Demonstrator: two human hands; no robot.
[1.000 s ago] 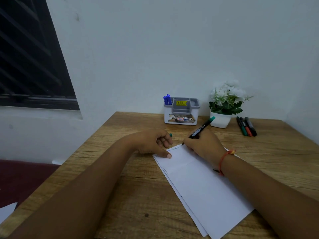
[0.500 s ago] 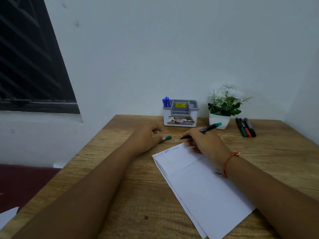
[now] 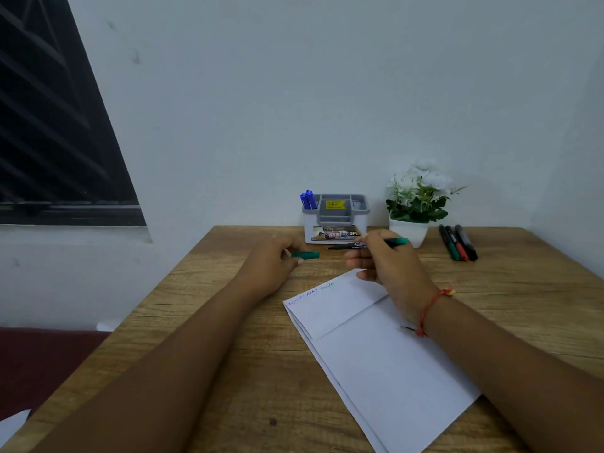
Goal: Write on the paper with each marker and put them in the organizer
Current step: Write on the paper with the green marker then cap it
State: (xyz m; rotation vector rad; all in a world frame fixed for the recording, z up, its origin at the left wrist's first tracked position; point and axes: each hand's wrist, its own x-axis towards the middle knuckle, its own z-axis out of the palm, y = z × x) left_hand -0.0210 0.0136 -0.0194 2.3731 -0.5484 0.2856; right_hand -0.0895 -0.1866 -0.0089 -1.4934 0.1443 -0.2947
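Observation:
My right hand (image 3: 389,263) holds an uncapped green marker (image 3: 366,245) level above the table, its tip pointing left. My left hand (image 3: 274,259) grips the green cap (image 3: 305,255), whose open end faces the marker tip a short gap away. White paper (image 3: 376,348) lies under my right wrist, with small blue and green writing along its top edge. The grey and white organizer (image 3: 335,220) stands at the back by the wall, with two blue markers (image 3: 308,200) upright in its left compartment.
A white pot of artificial flowers (image 3: 415,204) stands right of the organizer. Three markers, green, red and black (image 3: 457,241), lie on the wooden table (image 3: 228,338) at the back right. A dark window (image 3: 55,125) fills the upper left.
My right hand lifted the marker off the paper and turned it level. My left hand left the paper's corner and moved up with the cap towards the marker tip.

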